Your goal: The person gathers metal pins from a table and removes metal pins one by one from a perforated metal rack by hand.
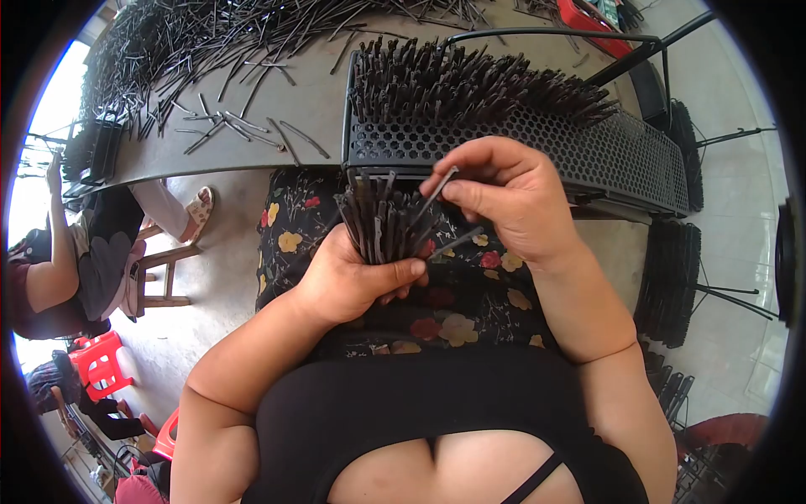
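Note:
My left hand (357,273) is wrapped round a bundle of thin dark sticks (378,218), held upright above my lap. What the sticks are made of I cannot tell. Between thumb and forefinger, my right hand (508,189) pinches a single dark stick (438,191) by its upper end, just right of the bundle. Another stick (460,242) juts out sideways from the bundle. Beyond my hands stands a black rack (403,147) with rows of round holes. Many similar sticks (453,84) stand upright in its far part, while the nearer holes show bare.
A large heap of loose sticks (218,42) covers the table (168,155) at the upper left, with several strays nearby. A red tray (596,29) lies at the far right. Filled racks (667,286) stand on the right. A person (75,260) sits at left near a red chair (102,365).

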A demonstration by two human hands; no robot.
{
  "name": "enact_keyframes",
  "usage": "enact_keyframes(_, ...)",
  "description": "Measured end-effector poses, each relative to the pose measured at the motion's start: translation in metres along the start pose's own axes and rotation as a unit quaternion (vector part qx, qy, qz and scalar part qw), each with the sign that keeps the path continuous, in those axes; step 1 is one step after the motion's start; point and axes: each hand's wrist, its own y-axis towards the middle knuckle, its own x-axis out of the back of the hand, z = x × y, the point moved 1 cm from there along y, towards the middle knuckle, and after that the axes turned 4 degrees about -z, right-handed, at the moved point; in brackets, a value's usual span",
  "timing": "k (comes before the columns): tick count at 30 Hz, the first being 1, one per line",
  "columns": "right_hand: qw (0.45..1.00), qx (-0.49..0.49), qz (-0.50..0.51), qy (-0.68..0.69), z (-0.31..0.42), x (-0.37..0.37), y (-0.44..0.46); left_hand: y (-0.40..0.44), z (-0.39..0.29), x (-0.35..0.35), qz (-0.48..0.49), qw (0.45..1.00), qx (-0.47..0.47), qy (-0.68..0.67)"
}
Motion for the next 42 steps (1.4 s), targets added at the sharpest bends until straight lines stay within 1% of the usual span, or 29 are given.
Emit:
enact_keyframes(1, 1.0, 0.002, -0.009, -0.027, 0.004, 0.005, 0.001, 0.0, -0.001, 0.0, 0.01, 1.0, 0.005, 0.01)
enact_keyframes(3, 0.994, 0.085, -0.051, 0.041, 0.009, 0.012, 0.005, -0.002, 0.0, 0.0, 0.018, 1.0, 0.009, 0.018)
enact_keyframes(4, 0.991, 0.11, -0.07, 0.042, 0.014, 0.018, 0.006, -0.002, 0.0, -0.001, 0.012, 1.0, 0.01, 0.017)
enact_keyframes(6, 0.964, 0.198, -0.159, -0.079, 0.024, 0.02, 0.004, -0.002, 0.001, -0.001, 0.007, 1.0, 0.01, 0.016)
enact_keyframes(7, 0.927, 0.281, -0.2, -0.149, 0.027, 0.019, 0.004, 0.0, 0.003, 0.0, -0.007, 1.0, 0.01, 0.016)
enact_keyframes(8, 0.926, 0.281, -0.201, -0.15, 0.025, 0.025, 0.006, 0.001, 0.004, 0.0, -0.022, 1.0, 0.009, 0.017)
enact_keyframes(9, 0.843, 0.403, -0.221, -0.279, 0.023, 0.034, 0.009, 0.001, 0.005, 0.001, -0.02, 1.0, 0.009, 0.016)
enact_keyframes(10, 0.728, 0.509, -0.231, -0.397, 0.023, 0.037, 0.01, 0.002, 0.005, 0.002, -0.033, 0.999, 0.01, 0.009)
enact_keyframes(12, 0.722, 0.513, -0.234, -0.401, 0.025, 0.036, 0.01, 0.002, 0.006, 0.002, -0.045, 0.999, 0.013, 0.004)
enact_keyframes(15, 0.724, 0.476, -0.234, -0.441, 0.025, 0.033, 0.011, 0.003, 0.007, 0.003, -0.051, 0.999, 0.002, 0.008)
enact_keyframes(17, 0.663, 0.475, -0.203, -0.542, 0.024, 0.033, 0.017, 0.004, 0.009, 0.003, -0.056, 0.998, 0.0, 0.001)
enact_keyframes(18, 0.663, 0.475, -0.203, -0.542, 0.024, 0.032, 0.017, 0.004, 0.008, 0.003, -0.057, 0.998, 0.0, 0.001)
enact_keyframes(21, 0.619, 0.483, -0.193, -0.589, 0.023, 0.027, 0.013, 0.002, 0.007, 0.002, -0.061, 0.997, -0.006, -0.039)
enact_keyframes(22, 0.645, 0.472, -0.189, -0.571, 0.018, 0.027, 0.009, 0.001, 0.008, 0.001, -0.083, 0.994, -0.008, -0.073)
enact_keyframes(23, 0.815, 0.349, -0.191, -0.421, 0.012, 0.02, 0.001, 0.0, 0.008, 0.001, -0.105, 0.989, -0.009, -0.107)
enact_keyframes(24, 0.931, 0.203, -0.181, -0.244, 0.004, 0.007, -0.008, -0.001, 0.007, 0.0, -0.105, 0.989, -0.009, -0.107)
enact_keyframes(25, 0.977, 0.138, -0.128, -0.098, 0.0, -0.004, -0.012, -0.002, 0.006, -0.001, -0.093, 0.988, -0.013, -0.121)
enact_keyframes(26, 0.993, 0.055, -0.089, -0.058, -0.002, -0.003, -0.016, -0.002, 0.004, -0.002, -0.08, 0.988, -0.016, -0.134)
enact_keyframes(27, 0.998, -0.029, -0.05, -0.018, -0.005, -0.001, -0.019, -0.002, 0.002, -0.003, -0.079, 0.988, -0.016, -0.134)
enact_keyframes(28, 0.998, -0.015, -0.06, -0.02, -0.004, 0.0, -0.019, -0.002, 0.0, -0.004, -0.062, 0.991, -0.007, -0.116)
enact_keyframes(30, 0.989, 0.083, -0.108, -0.056, 0.009, 0.013, -0.011, -0.001, 0.001, -0.006, -0.05, 0.995, 0.006, -0.081)
enact_keyframes(31, 0.97, 0.147, -0.175, -0.077, 0.02, 0.015, -0.009, 0.0, 0.001, -0.005, -0.05, 0.995, 0.007, -0.082)
enact_keyframes(32, 0.925, 0.267, -0.226, -0.149, 0.026, 0.02, -0.005, 0.001, 0.003, -0.003, -0.059, 0.996, 0.018, -0.058)
enact_keyframes(33, 0.874, 0.351, -0.244, -0.23, 0.027, 0.032, -0.002, 0.003, 0.003, -0.003, -0.066, 0.997, 0.028, -0.033)
enact_keyframes(34, 0.808, 0.429, -0.258, -0.309, 0.029, 0.039, 0.0, 0.003, 0.004, -0.002, -0.064, 0.997, 0.027, -0.033)
enact_keyframes(35, 0.807, 0.43, -0.259, -0.31, 0.029, 0.041, 0.0, 0.004, 0.005, -0.001, -0.072, 0.996, 0.032, -0.031)
enact_keyframes(38, 0.735, 0.465, -0.252, -0.424, 0.03, 0.04, 0.002, 0.005, 0.005, -0.001, -0.076, 0.996, 0.033, -0.025)
enact_keyframes(40, 0.734, 0.443, -0.248, -0.452, 0.027, 0.04, 0.004, 0.006, 0.005, -0.001, -0.076, 0.997, 0.027, -0.022)
enact_keyframes(42, 0.733, 0.42, -0.243, -0.477, 0.024, 0.04, 0.007, 0.006, 0.007, -0.002, -0.102, 0.992, 0.017, -0.067)
